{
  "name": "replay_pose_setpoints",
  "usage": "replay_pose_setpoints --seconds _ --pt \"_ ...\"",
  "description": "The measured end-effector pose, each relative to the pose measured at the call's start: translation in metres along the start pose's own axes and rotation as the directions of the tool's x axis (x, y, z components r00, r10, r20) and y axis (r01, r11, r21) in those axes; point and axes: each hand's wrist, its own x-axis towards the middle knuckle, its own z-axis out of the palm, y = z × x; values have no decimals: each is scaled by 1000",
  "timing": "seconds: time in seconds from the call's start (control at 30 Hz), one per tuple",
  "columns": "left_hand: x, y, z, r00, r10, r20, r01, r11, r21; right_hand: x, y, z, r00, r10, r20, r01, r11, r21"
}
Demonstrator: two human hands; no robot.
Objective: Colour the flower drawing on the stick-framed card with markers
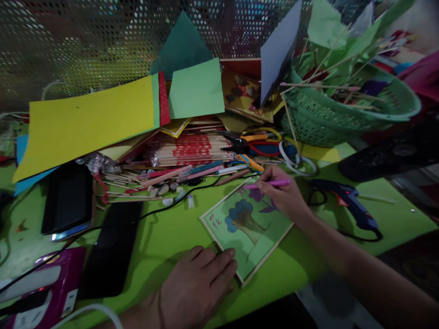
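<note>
The bright green counter (171, 233) carries a framed picture board (247, 224) near its middle, turned askew. The left hand (195, 285) lies flat at 7 o'clock of the board, fingertips on its edge. At 9 o'clock lie a black phone (111, 249) and a dark tablet (66, 198), with a pink device (51, 283) at 8. A black cable (164, 205) runs between them. Pebbles (164, 189) and a stick bundle (192, 151) lie at 11, under coloured paper sheets (89, 121). A green basket (329, 123) stands at 1 and a blue glue gun (346, 201) lies at 3.
</note>
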Motion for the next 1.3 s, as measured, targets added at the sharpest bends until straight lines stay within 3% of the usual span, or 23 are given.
replay_pose_setpoints --seconds 0.2,0.37,0.63,0.9,1.3 --pt "0 0 2 998 -16 -54 15 1000 -24 0 -1 1 1000 10 -24 -10 1000 -7" --pt "0 -1 2 1000 -4 -22 4 1000 -18 0 0 1 999 -9 -34 9 1000 10" --pt "1 -2 0 998 18 -61 -17 1000 18 -4 7 -12 975 -101 -196 133 978 161" --pt "13 -28 -21 961 -177 -210 197 977 77 -11 -4 -21 934 -142 -327 242 926 290" --pt "34 -52 -21 895 -435 -96 444 888 122 -17 -12 -24 903 -200 -379 334 883 331"
